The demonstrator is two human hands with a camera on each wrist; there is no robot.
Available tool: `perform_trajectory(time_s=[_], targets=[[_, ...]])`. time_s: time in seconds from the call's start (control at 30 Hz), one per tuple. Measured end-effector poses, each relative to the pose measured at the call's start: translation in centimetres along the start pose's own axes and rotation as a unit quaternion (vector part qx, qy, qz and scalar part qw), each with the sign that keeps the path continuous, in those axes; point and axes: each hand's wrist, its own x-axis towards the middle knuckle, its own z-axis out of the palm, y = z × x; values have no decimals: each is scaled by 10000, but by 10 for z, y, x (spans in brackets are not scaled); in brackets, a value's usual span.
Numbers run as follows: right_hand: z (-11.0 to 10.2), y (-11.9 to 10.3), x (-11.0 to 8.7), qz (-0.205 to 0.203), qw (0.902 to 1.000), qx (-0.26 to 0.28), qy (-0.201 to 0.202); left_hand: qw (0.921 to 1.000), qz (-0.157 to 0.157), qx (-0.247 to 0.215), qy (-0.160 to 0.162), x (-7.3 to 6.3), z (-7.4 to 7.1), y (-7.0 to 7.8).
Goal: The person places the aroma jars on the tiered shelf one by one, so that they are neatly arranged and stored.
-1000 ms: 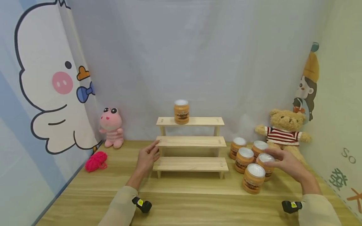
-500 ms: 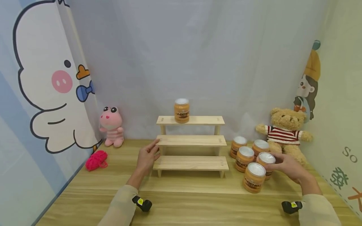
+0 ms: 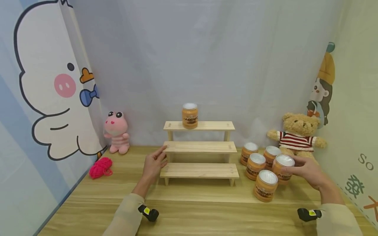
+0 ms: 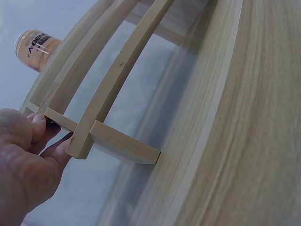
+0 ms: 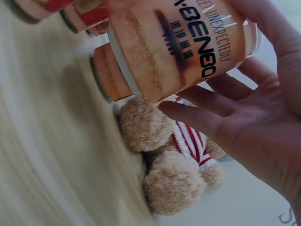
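Behind the foremost jar (image 3: 265, 186), toward the right edge of the table (image 3: 206, 218), a second jar (image 3: 283, 169) is pinched between the thumb and fingers of the right hand (image 3: 308, 172); where it stood half a second ago, it is now lifted, so it seems freed from its group. The stepped rack (image 3: 200, 147) is pinched at its left end by the left hand (image 3: 153, 165), while one lone jar (image 3: 190, 117) is borne on its top shelf.

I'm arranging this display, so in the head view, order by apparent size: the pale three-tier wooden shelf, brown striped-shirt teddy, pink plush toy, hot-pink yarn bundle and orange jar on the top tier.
1. Wooden shelf
2. Brown teddy
3. Pink plush toy
Unsure: yarn bundle and top-tier jar look too alike to rank.
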Motion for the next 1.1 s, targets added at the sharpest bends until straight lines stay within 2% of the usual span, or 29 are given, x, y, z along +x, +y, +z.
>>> perform_trajectory(time_s=[0.13, 0.33, 0.57, 0.67, 0.8, 0.87, 1.1], targets=[[-4, -7, -1, -430, 9975, 552, 79, 10000, -1, 5, 37, 0, 1, 0], [-5, -16, 0, -838, 9792, 1841, 128, 10000, -3, 11, 7, -1, 1, 2], [-3, -35, 2, -437, 9855, 1536, 563, 10000, 35, 57, -18, -2, 0, 2], [1, -40, 6, -636, 9792, 1834, 587, 10000, 40, 53, -22, -1, 0, 1], [9, -53, 15, -754, 9766, 1962, 450, 10000, 34, 49, -11, -1, 0, 1], [13, -60, 21, -749, 9787, 1880, 347, 10000, 40, 46, -9, -1, 0, 1], [37, -89, 41, -510, 9937, 991, -78, 10000, 35, 24, -9, 0, 0, 0]])
